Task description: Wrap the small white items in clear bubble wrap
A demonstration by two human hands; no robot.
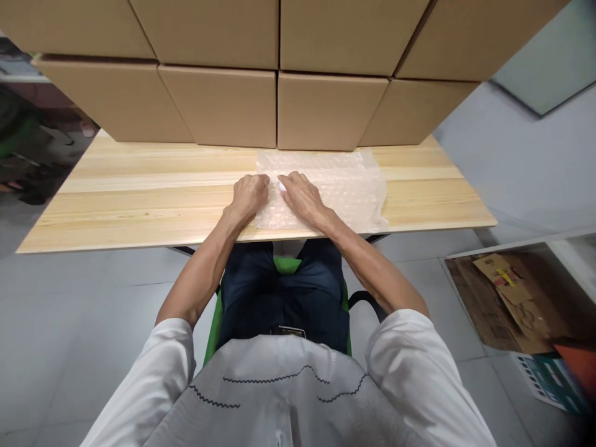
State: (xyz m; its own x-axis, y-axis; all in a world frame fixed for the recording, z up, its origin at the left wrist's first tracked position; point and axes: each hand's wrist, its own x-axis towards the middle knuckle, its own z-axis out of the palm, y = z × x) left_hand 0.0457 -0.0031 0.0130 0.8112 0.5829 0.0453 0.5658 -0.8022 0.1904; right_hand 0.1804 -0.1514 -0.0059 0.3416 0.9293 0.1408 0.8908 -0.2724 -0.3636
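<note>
A clear sheet of bubble wrap (344, 186) lies flat on the wooden table (139, 198), right of centre near the front edge. My left hand (249, 195) rests curled on the sheet's left edge. My right hand (302, 197) lies on the sheet just beside it, fingers pointing left. Between the two hands a small white object (281, 185) peeks out; both hands touch it, and most of it is hidden.
Stacked brown cardboard boxes (279, 105) form a wall along the table's back edge. I sit on a green chair (285, 266) at the table. Flattened cardboard and printed papers (516, 298) lie on the floor at the right.
</note>
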